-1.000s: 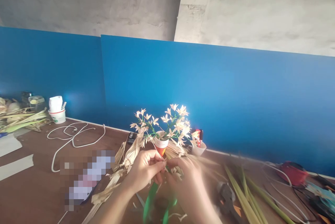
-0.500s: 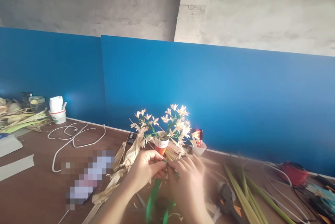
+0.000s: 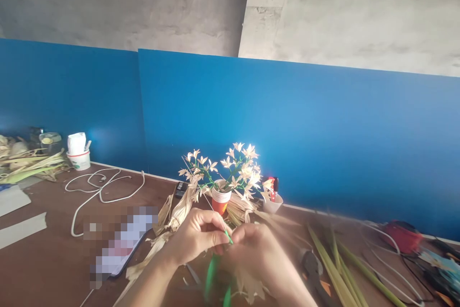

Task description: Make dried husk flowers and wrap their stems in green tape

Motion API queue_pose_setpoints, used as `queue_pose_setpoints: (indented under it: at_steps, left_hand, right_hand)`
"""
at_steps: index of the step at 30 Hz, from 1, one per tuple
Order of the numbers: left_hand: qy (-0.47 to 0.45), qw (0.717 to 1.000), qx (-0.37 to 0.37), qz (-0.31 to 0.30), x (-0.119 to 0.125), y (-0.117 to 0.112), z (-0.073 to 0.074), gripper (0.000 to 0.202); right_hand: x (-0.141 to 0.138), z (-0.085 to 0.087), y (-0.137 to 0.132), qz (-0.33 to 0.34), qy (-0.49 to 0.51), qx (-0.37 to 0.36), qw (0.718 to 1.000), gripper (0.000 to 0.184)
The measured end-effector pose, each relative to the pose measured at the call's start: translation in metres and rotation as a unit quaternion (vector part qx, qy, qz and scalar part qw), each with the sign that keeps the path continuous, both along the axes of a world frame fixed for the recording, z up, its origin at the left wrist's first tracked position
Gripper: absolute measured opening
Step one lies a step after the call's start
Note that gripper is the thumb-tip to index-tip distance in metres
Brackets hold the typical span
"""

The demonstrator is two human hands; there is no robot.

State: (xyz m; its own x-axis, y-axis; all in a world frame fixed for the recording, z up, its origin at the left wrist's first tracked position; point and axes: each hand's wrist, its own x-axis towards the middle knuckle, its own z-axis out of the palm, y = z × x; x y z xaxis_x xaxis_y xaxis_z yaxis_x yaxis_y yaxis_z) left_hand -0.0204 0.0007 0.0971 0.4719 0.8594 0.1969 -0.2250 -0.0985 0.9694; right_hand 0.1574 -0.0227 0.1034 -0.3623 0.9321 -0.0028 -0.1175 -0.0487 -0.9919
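Note:
My left hand [image 3: 197, 235] pinches a thin stem wrapped in green tape [image 3: 228, 236] between thumb and fingertips. Close beside it, my right hand [image 3: 255, 249] is blurred, its fingers curled in near the green end; what they hold is hidden. Below the hands hangs a green strip [image 3: 212, 273], also blurred. Pale petal-like pieces [image 3: 249, 285] show under my right hand. Just beyond my hands, a stack of paper cups [image 3: 220, 200] holds green-stemmed branches with cream husk flowers [image 3: 247, 170].
Dried corn husks [image 3: 183, 209] lie around the cups. To the left are a phone with a blurred-out screen [image 3: 122, 249], a white cable [image 3: 97, 192] and a white tub [image 3: 79, 160]. Long green leaves [image 3: 332, 268] and a dark tool [image 3: 312, 268] lie right. A blue partition [image 3: 287, 130] stands behind.
My right hand has moved slightly right and turned, its fingers drawn back from the left fingertips. The green strip has shifted a little, and pale petals now show beneath the right hand.

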Motion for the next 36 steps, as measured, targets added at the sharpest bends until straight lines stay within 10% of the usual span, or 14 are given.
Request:
queue_pose_setpoints:
  at_steps: [9, 14, 19, 23, 36]
  left_hand:
    - [-0.006, 0.999, -0.011, -0.039, -0.004, -0.005, 0.007, 0.021]
    - [0.092, 0.991, 0.014, 0.091, 0.001, -0.002, 0.008, 0.026]
    - [0.127, 0.979, -0.019, 0.16, 0.015, 0.001, 0.006, 0.024]
    - [0.126, 0.972, -0.034, 0.195, 0.023, 0.002, 0.001, 0.026]
    - [0.123, 0.983, -0.042, 0.132, 0.014, 0.004, 0.003, 0.025]
  right_hand:
    - [-0.005, -0.019, 0.012, 0.147, 0.124, -0.07, 0.979, 0.032]
    - [-0.006, -0.008, 0.006, -0.08, -0.146, 0.044, 0.985, 0.014]
    - [-0.016, -0.008, 0.003, -0.267, -0.363, 0.345, 0.824, 0.014]
    - [-0.019, -0.012, 0.006, -0.292, -0.397, 0.423, 0.76, 0.017]
    - [-0.019, -0.009, 0.005, -0.324, -0.392, 0.45, 0.734, 0.021]
